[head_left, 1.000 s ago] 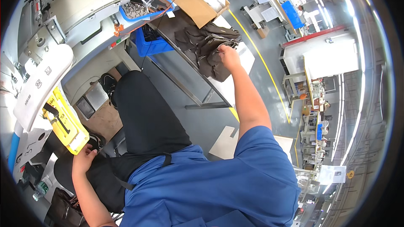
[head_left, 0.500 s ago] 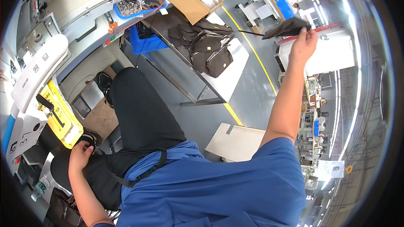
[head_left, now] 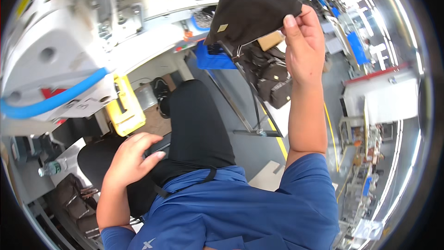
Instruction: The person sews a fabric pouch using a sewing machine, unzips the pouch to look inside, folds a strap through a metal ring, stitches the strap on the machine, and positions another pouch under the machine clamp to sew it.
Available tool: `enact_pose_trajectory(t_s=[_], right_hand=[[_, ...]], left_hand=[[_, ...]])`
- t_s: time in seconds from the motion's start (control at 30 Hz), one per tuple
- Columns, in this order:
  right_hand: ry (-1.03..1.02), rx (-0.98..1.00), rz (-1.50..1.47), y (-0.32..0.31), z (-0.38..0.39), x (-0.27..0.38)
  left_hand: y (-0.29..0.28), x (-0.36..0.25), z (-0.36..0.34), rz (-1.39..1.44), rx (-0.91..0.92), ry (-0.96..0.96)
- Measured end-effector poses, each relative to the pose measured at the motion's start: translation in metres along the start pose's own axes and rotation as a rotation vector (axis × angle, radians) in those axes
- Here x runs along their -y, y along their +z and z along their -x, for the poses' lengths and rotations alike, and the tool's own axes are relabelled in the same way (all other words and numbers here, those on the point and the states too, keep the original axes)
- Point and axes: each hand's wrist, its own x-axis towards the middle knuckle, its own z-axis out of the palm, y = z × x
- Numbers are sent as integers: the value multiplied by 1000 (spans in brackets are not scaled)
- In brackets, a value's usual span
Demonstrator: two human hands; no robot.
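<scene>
My right hand (head_left: 306, 48) is raised out in front and pinches the edge of a dark brown fabric piece (head_left: 256, 7) between thumb and fingers. The piece hangs spread to the left, with a small pale yellow label near its lower left edge and a thin strip trailing below. Behind it, partly hidden, similar dark brown sewn pieces (head_left: 274, 83) are heaped on a side table. My left hand (head_left: 132, 159) hovers over my lap with its thumb and fingers apart, holding nothing.
A white machine (head_left: 51, 60) with a blue tube (head_left: 69, 95) fills the left side, above a yellow plastic part (head_left: 127, 111). A blue bin (head_left: 213, 59) sits under the worktable. At lower left are a plastic bottle (head_left: 53, 167) and more brown pieces (head_left: 74, 199).
My right hand has brought the brown fabric piece from the far right inward, toward the machine. The left hand has lifted off my knee toward my lap. The view has turned left.
</scene>
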Motion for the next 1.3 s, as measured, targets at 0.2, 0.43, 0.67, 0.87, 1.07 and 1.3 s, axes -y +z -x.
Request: enact_pose_trajectory(t_s=[0.2,0.43,0.67,0.87,1.07,1.3], right_hand=[[-120,225,-248,53,-6,13],[-348,603,-170,39,1,20],[268,346,-369,-3,31,-1],[345,254,-230,-15,32,-56],[434,520,-509,42,45,-71],[176,1045,-306,128,60,-70]], left_hand=[[-15,-38,2,-138,-291,159],[-3,-46,1,-161,-691,435],[26,-49,-15,-76,-588,433],[-30,-57,20,-673,-732,516],[-94,-93,-5,-1492,-1014,543],[-97,-103,-30,-1252,-930,545]])
